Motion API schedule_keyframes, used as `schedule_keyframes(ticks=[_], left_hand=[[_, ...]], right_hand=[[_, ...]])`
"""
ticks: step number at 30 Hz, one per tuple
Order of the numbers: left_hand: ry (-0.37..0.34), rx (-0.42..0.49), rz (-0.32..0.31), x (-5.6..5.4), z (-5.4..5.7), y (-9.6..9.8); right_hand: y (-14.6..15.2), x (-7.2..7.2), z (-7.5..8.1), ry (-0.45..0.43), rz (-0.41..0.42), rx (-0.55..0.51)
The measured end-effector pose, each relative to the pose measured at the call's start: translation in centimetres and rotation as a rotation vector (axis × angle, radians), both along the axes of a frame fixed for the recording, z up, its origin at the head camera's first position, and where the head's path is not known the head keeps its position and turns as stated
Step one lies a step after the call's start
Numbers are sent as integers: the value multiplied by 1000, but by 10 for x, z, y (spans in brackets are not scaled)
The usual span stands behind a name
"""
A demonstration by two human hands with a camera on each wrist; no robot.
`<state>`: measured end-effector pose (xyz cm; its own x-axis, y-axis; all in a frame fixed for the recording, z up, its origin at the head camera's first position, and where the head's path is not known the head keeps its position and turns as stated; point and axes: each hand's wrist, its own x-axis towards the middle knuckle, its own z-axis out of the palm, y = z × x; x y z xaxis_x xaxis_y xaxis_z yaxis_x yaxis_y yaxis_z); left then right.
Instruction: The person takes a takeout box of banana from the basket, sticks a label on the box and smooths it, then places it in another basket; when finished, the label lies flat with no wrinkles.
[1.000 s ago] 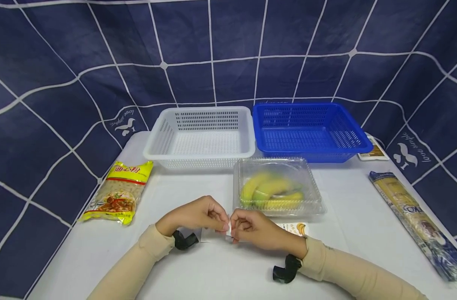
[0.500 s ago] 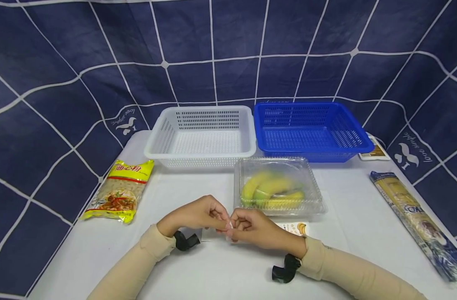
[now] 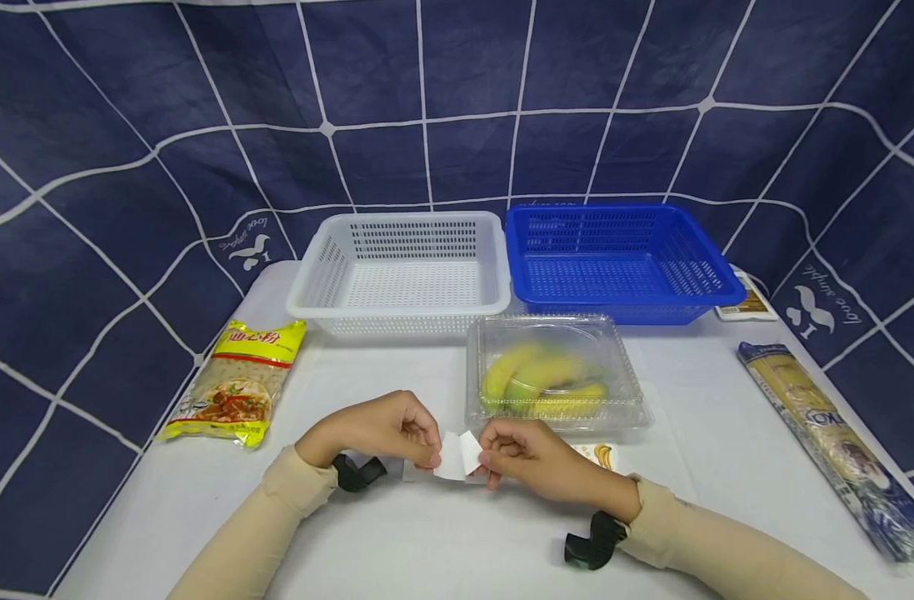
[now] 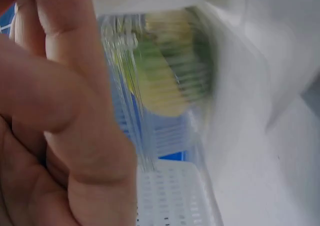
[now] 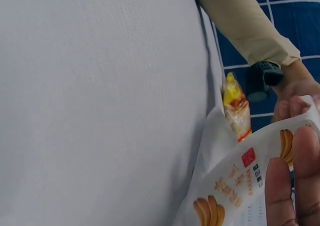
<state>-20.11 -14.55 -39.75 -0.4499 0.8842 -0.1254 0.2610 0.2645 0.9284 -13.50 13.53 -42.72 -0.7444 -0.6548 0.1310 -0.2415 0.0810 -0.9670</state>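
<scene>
From where I stand, both hands are busy with one banana-printed label (image 5: 231, 183), held just in front of the clear plastic clamshell (image 3: 635, 415) with bananas (image 3: 541, 382) inside. The left hand (image 3: 392, 428) pinches the paper between thumb and fingers; the right hand (image 3: 530, 455) pinches a folded white flap just beside it. The printed side shows from the right wrist, its far end running up to the left fingertips.

I'd judge the step to be parting the label from its backing, with the label not yet on the box. The next move probably calls for a slow, even pull, edges held taut so nothing curls onto itself, before lining it up over the lid.
</scene>
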Motion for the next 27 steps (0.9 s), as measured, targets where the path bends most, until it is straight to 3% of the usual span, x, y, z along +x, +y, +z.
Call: schedule_keyframes(ticks=[6, 11, 21, 27], left_hand=[[10, -55, 19, -2, -3, -8], [25, -108, 52, -2, -4, -13], [33, -176, 53, -4, -11, -19], [59, -273, 78, -8, -5, -24]], right_hand=[[18, 3, 7, -26, -63, -2], [33, 3, 14, 13, -109, 12], [58, 0, 32, 43, -112, -114], [69, -3, 40, 84, -153, -122]])
